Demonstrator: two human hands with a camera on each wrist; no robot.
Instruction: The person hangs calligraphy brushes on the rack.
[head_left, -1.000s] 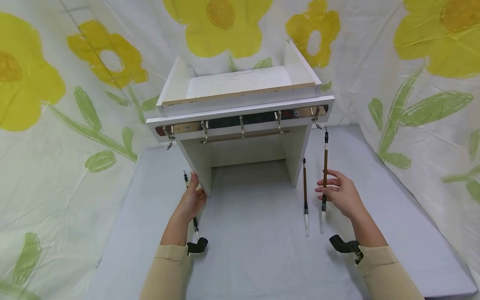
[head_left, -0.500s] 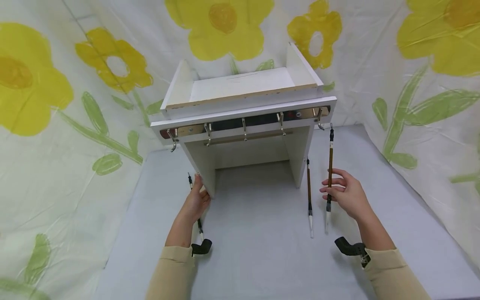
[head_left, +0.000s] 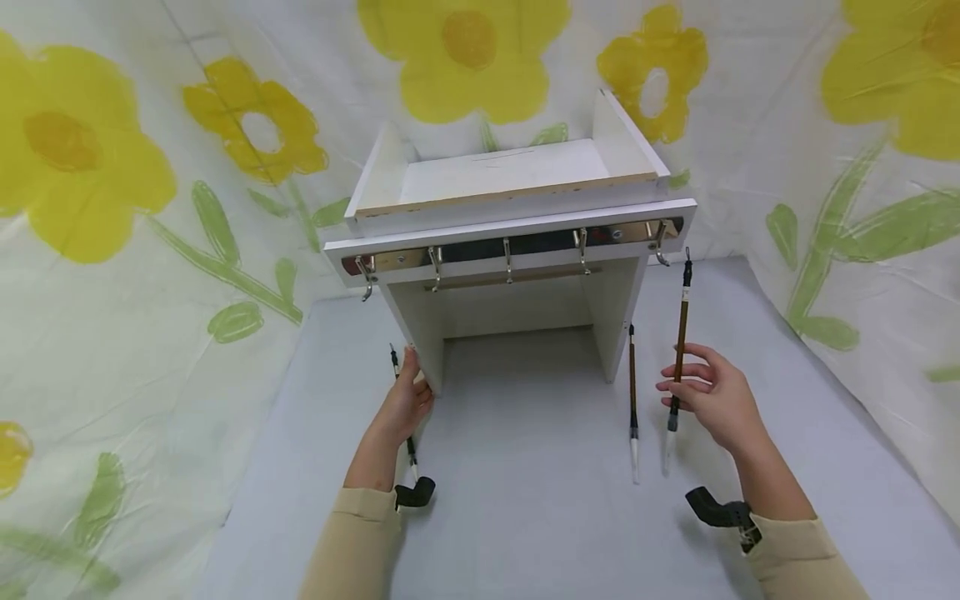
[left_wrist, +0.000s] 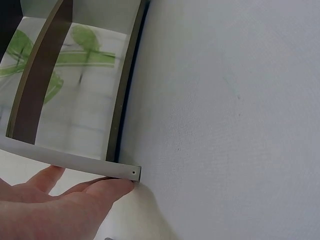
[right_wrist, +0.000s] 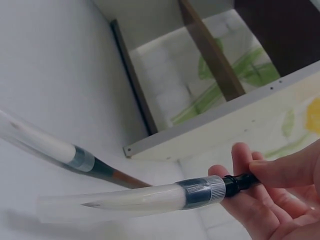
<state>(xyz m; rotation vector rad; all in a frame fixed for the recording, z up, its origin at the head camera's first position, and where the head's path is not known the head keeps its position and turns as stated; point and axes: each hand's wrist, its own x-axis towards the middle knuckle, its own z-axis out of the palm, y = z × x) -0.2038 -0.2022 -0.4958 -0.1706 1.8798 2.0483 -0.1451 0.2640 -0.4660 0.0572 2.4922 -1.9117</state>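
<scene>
In the head view a white wooden shelf unit (head_left: 457, 321) stands on the table, with a row of metal hooks (head_left: 508, 260) along its front. My left hand (head_left: 403, 404) rests against the outside of its left side panel (left_wrist: 75, 164), fingertips close to the lower front corner. On the right, my right hand (head_left: 708, 396) pinches a calligraphy brush (head_left: 681, 333) by its handle, just above the ferrule. The brush is upright, its hanging loop up beside the rightmost hook (head_left: 661, 246). A clear cap covers its white bristles (right_wrist: 145, 200), which point down.
A second calligraphy brush (head_left: 633, 383) stands by the shelf's right side. Another brush (head_left: 411, 450), partly hidden by my left hand, is on the left side. The grey-white tabletop (head_left: 525, 500) meets a flowered cloth backdrop (head_left: 135, 375) behind and at both sides.
The head view has turned a little, so the scene sits further right. The held brush has drifted slightly right, away from the rightmost hook. My left hand keeps its place at the side panel.
</scene>
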